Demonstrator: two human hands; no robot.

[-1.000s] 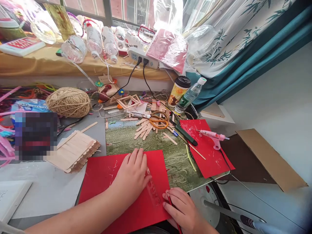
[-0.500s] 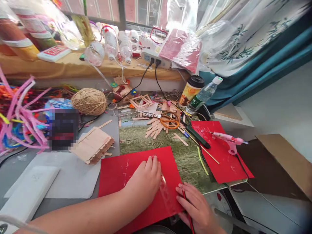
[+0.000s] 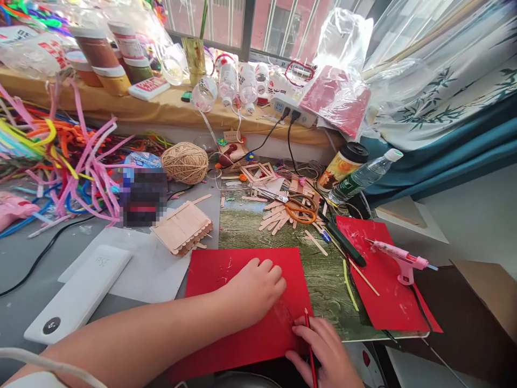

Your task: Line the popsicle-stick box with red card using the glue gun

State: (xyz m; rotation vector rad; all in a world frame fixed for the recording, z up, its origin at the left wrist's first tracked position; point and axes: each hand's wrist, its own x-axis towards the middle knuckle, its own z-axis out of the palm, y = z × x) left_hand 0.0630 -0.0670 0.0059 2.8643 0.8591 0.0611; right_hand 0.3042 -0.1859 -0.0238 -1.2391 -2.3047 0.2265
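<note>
Through the head camera I see two bare hands working over a red sheet (image 3: 250,345) at a cluttered table.
My left hand (image 3: 256,291) lies on the sheet's middle over a clear ruler (image 3: 285,312), fingers curled; I cannot tell whether they pinch or only press it. My right hand (image 3: 328,347), at the sheet's right edge by the ruler's near end, holds a red pencil (image 3: 311,350) between its fingers, point up. Scissors (image 3: 284,199) rest on craft sticks (image 3: 275,220) beyond.

The red sheet (image 3: 246,345) is matt paper, the ruler (image 3: 284,313) clear plastic, the twine (image 3: 184,163) rough.
</note>
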